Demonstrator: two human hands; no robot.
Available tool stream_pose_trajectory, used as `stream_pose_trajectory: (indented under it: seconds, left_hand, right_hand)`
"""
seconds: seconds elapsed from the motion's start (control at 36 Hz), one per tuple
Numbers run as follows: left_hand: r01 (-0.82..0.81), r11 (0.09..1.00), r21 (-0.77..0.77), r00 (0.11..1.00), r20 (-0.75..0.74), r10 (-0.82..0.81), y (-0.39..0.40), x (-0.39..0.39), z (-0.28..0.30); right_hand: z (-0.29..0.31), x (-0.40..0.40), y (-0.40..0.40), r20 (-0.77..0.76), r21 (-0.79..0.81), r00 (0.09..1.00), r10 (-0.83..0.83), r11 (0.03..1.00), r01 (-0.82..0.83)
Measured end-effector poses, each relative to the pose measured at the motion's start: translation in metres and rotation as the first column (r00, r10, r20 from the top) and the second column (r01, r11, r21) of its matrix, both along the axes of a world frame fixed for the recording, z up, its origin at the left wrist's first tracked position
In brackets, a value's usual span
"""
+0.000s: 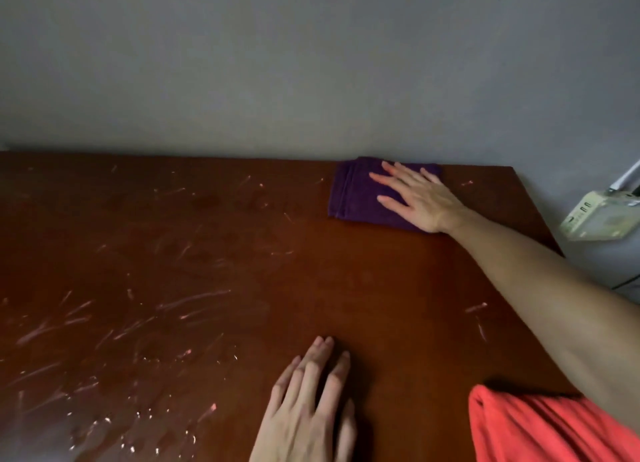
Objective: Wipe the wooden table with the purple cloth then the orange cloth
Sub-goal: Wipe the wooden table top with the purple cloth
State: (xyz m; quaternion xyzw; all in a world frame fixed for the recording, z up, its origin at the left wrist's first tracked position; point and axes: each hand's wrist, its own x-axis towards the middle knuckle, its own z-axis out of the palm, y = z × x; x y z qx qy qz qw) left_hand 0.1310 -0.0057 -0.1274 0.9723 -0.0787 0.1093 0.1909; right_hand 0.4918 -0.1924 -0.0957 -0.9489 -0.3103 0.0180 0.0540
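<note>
A folded purple cloth [356,198] lies flat at the far right of the wooden table [207,253], against the wall. My right hand [415,201] presses on it with fingers spread, palm down, the arm stretched across the table. My left hand [308,402] rests flat on the bare wood near the front edge, holding nothing. An orange cloth [540,430] lies bunched at the front right corner, partly under my right forearm.
The brown tabletop carries many pale scratches and specks, mostly on its left half. A grey wall [311,63] runs along the far edge. A pale box-like device [599,219] sits beyond the table's right edge.
</note>
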Motion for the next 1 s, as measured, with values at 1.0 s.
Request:
stream_pose_trajectory:
  seconds: [1.0]
  left_hand:
    - [0.113,0.984,0.14,0.978,-0.188,-0.085,-0.031,0.047,0.024]
  right_hand:
    - [0.019,-0.013,-0.159,-0.05,-0.145,0.953,0.298,0.942,-0.302]
